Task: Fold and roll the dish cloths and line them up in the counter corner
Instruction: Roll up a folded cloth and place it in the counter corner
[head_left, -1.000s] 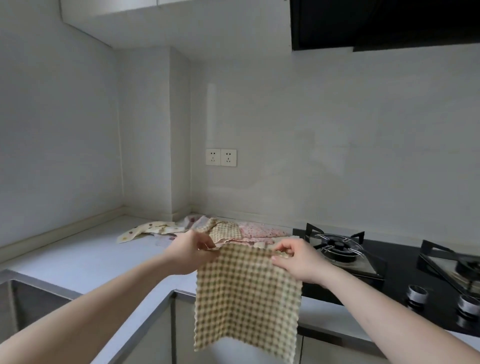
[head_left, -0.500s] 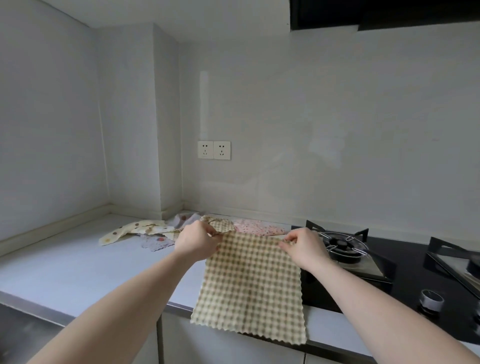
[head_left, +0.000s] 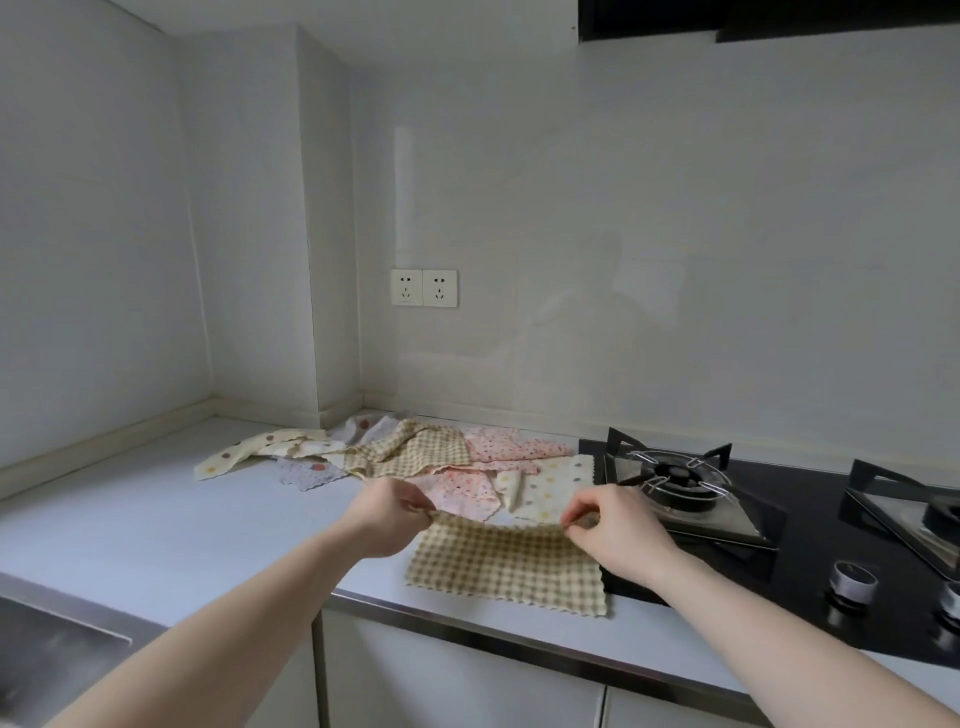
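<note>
With the checked cloth (head_left: 506, 566) lying at the counter's (head_left: 156, 530) front edge, the left hand (head_left: 387, 517) and right hand (head_left: 610, 527) pinch its far corners and should lower them evenly, taut, before folding.

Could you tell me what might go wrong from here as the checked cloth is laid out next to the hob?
1. The checked cloth has its right edge lying on the black gas hob, near the burner; it could pick up grease there.
2. Its near edge sits close to the counter front, so it may slip off.
3. The left hand and right hand pinch only the far corners, so a fold could go askew.
</note>
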